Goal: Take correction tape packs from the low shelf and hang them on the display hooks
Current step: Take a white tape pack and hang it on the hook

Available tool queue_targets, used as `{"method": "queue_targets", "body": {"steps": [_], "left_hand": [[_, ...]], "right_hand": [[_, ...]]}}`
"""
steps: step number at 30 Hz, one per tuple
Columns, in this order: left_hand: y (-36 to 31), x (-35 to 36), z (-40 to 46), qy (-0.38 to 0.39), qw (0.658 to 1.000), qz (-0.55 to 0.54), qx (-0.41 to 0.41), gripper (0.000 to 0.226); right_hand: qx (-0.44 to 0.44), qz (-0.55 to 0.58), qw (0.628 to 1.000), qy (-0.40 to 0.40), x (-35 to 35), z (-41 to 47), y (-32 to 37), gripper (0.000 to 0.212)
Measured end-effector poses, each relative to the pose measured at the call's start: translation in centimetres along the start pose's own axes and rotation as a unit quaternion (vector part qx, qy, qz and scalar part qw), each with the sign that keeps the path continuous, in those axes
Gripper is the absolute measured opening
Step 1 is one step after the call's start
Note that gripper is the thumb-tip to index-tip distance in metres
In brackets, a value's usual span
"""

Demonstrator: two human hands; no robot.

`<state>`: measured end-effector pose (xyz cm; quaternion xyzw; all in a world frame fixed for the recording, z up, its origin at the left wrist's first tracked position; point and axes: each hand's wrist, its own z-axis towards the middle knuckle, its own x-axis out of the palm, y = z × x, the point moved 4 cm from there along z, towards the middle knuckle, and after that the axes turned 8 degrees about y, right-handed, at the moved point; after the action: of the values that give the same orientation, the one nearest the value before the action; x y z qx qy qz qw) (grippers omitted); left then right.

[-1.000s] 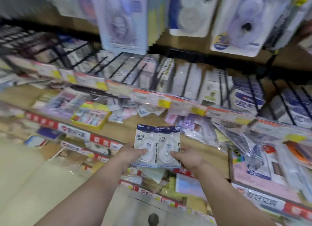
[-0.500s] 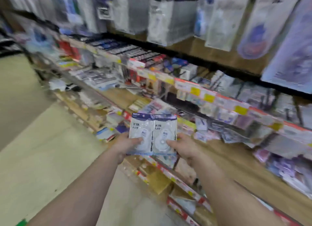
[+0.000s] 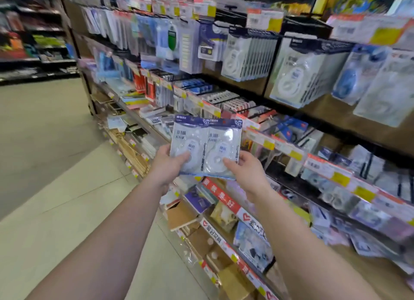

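Before shelves, left hand (image 3: 167,165) and right hand (image 3: 247,172) pinch correction tape packs (image 3: 206,146).

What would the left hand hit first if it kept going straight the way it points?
Probably the price-label rail just beyond the packs that the left hand holds; depth is unclear from this view.

Over the last second the view has swung up and leftward from the low shelves to take in the hanging rows of white correction tape packs (image 3: 248,55) on the display hooks (image 3: 230,8), which were blurred at the top edge before. The two held packs (image 3: 206,146) have risen from in front of the low shelf to the height of the middle shelf edge (image 3: 257,136), tilted a little to the right. The aisle floor (image 3: 44,143) now fills the left side.
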<state>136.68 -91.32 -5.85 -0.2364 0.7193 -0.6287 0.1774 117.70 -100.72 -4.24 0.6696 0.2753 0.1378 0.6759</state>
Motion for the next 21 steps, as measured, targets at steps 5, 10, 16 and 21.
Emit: {"method": "queue_targets", "body": {"steps": [5,10,16,21], "left_hand": [[-3.8,-0.5,4.0,-0.013,0.998,0.017,0.058,0.051],[-7.6,0.4,8.2,-0.013,0.992,0.028,0.119,0.045],[-11.1,1.9,12.3,-0.011,0.986,-0.010,0.165,0.036],[-12.4,2.5,14.6,-0.011,0.983,-0.041,0.177,0.038]], "right_hand": [[-0.064,0.004,0.998,-0.011,0.0,4.8,2.7,0.028],[-0.107,0.026,0.994,-0.019,-1.1,9.1,5.5,0.019],[-0.158,0.016,0.987,-0.017,-3.0,12.9,9.0,0.015],[-0.172,0.028,0.985,-0.012,-3.6,15.1,10.2,0.018]]}}
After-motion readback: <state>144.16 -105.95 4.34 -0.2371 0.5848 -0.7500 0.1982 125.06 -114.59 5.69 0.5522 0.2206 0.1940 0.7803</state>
